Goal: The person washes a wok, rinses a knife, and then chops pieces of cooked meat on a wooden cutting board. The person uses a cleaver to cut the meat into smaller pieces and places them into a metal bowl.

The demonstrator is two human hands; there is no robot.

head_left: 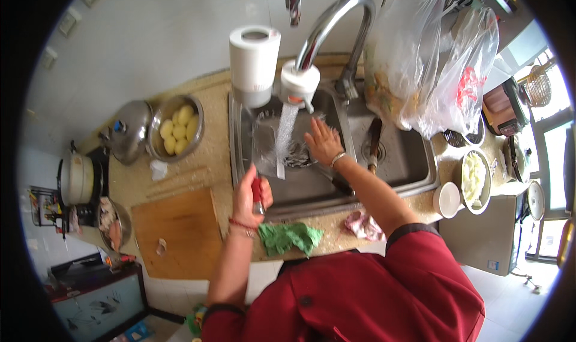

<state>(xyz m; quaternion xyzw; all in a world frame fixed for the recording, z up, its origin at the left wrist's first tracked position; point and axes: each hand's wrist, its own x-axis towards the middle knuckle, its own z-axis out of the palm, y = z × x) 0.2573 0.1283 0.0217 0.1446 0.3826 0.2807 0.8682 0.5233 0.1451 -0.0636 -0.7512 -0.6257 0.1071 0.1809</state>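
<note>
My left hand [252, 198], at the near left edge of the sink's left basin [297, 191], is closed around the red handle [256, 190] of a broad-bladed kitchen knife. Its blade [264, 150] extends over the basin, beside and partly behind water running from the white filter head [300, 83] on the curved faucet [335, 11]. My right hand [325, 143] is over the right side of the same basin, palm down, fingers spread, holding nothing. Below its wrist, a dark-handled utensil [341, 185] lies partly hidden in the basin. Water splashes blur the basin floor.
Left are a metal bowl [196, 139] of peeled potatoes, a lidded pot [130, 130] and a wooden board [177, 238]. A green cloth [290, 237] lies at the front edge. Plastic bags [405, 67], a white bowl [447, 200] and a bowl of cut pieces [474, 177] stand right.
</note>
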